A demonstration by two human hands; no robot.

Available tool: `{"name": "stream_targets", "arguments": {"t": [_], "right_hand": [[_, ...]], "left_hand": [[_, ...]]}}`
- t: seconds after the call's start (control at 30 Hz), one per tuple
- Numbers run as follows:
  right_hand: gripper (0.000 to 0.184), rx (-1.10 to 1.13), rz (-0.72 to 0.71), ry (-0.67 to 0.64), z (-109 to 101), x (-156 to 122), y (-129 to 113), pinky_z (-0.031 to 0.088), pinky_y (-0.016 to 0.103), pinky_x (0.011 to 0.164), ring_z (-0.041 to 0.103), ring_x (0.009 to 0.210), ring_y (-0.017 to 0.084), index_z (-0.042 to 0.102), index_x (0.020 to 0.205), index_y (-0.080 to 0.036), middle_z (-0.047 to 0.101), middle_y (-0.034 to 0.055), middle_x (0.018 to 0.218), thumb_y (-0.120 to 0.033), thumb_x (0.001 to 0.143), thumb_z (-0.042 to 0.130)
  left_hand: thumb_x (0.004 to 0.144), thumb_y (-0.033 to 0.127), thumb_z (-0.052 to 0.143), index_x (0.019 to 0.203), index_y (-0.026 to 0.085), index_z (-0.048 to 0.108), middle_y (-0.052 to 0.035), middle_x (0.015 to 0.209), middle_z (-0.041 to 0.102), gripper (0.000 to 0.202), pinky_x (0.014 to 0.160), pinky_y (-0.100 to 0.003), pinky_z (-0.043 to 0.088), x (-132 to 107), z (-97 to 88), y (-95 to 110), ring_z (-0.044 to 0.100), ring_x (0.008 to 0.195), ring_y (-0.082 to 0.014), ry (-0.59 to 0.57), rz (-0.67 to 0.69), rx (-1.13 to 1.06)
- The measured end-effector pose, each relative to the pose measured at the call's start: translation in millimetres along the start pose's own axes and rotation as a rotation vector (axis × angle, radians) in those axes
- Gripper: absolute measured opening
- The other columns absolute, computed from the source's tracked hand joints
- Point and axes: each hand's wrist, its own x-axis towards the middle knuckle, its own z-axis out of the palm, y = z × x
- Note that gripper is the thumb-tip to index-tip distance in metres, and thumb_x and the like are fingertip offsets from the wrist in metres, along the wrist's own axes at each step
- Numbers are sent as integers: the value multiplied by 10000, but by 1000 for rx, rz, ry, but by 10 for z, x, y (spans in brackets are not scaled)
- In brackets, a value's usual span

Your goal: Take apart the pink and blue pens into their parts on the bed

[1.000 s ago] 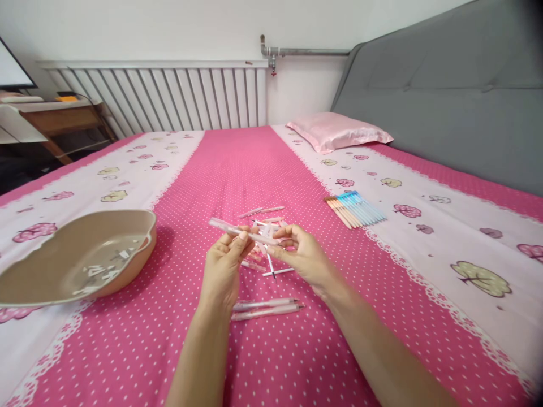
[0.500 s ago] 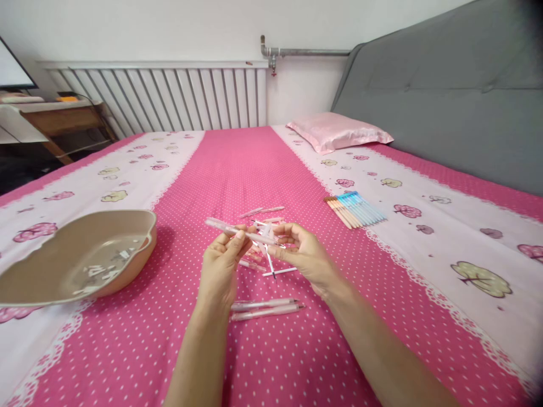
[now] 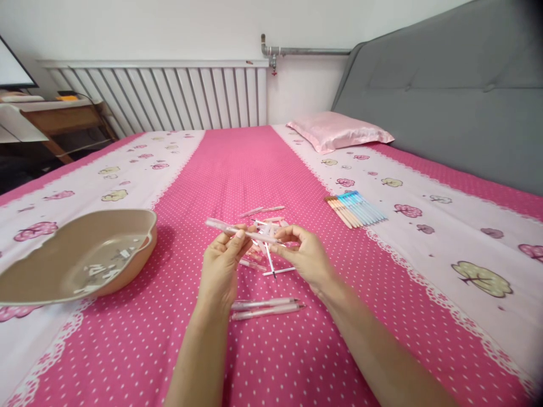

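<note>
A pale pink, see-through pen [image 3: 219, 225] is held between my hands above the bed, slanting down to the right. My left hand [image 3: 223, 257] pinches its middle between thumb and fingers. The fingertips of my right hand [image 3: 303, 254] close on its right end, whose tip they partly hide. Beneath and behind the hands lies a loose pile of pink pen parts [image 3: 254, 251] and white refills [image 3: 270, 260], partly covered by my fingers. Nearer to me, two pink pens [image 3: 267, 308] lie side by side on the pink dotted sheet.
On the left stands a beige basin [image 3: 85, 243] with small white pieces inside. To the right lies a row of orange and blue pens [image 3: 358, 209]. Farther back are a pink pillow [image 3: 337, 131], a grey headboard [image 3: 445, 85] and a white radiator [image 3: 169, 96].
The fingers of my right hand have closed in on the pen's right end, and a pale piece seen by them before no longer shows there. My left hand keeps its place.
</note>
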Motion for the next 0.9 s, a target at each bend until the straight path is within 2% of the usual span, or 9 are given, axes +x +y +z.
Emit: {"name": "stream_targets", "arguments": {"t": [0.1, 0.17, 0.23, 0.3, 0.47, 0.67, 0.9], "right_hand": [[356, 38, 77, -18, -7, -7, -22, 439, 269, 681, 568, 821, 161, 576, 858, -171, 625, 46, 912, -335, 587, 738], [372, 75, 149, -99, -2, -12, -32, 438, 267, 664, 574, 807, 158, 601, 890, -170, 636, 61, 928, -435, 643, 687], [397, 89, 224, -177, 8, -11, -24, 429, 264, 623, 580, 754, 155, 643, 847, -157, 651, 72, 859, -529, 732, 563], [452, 55, 248, -195, 16, -2, 3, 415, 263, 593, 574, 688, 150, 671, 774, -143, 649, 69, 756, -557, 774, 489], [340, -71, 112, -126, 3, 33, 77, 383, 259, 563, 518, 572, 126, 684, 730, -153, 606, 11, 620, -482, 725, 596], [204, -9, 14, -50, 3, 56, 83, 453, 285, 655, 595, 664, 147, 674, 744, -154, 681, 35, 729, -329, 641, 696], [178, -24, -121, 13, 3, 14, 61, 516, 286, 671, 661, 707, 173, 677, 800, -165, 705, 47, 762, -281, 666, 690]], "left_hand": [[630, 267, 761, 824, 134, 661, -30, 820, 693, 255, 769, -227, 490, -2, -9, 12, 635, 797, -121, 1, 16, 1], [635, 270, 757, 828, 134, 660, -34, 822, 694, 256, 772, -231, 488, -2, -11, 16, 635, 795, -122, -6, 19, 8], [638, 273, 755, 832, 133, 659, -36, 815, 694, 257, 775, -234, 485, 0, -9, 16, 634, 792, -123, -12, 18, 16], [635, 276, 756, 835, 132, 660, -38, 812, 694, 264, 779, -239, 483, 3, -8, 12, 634, 793, -125, -12, 21, 24], [605, 281, 774, 832, 126, 665, -47, 798, 695, 296, 767, -238, 482, 12, -17, -5, 633, 776, -125, 20, 22, 38], [589, 279, 781, 812, 117, 664, -33, 781, 677, 300, 730, -221, 490, 12, -5, -29, 623, 739, -111, 74, 29, 27], [584, 279, 779, 699, 114, 613, -15, 687, 658, 260, 658, -191, 489, 23, -9, -7, 629, 680, -105, 208, 34, -21]]}}
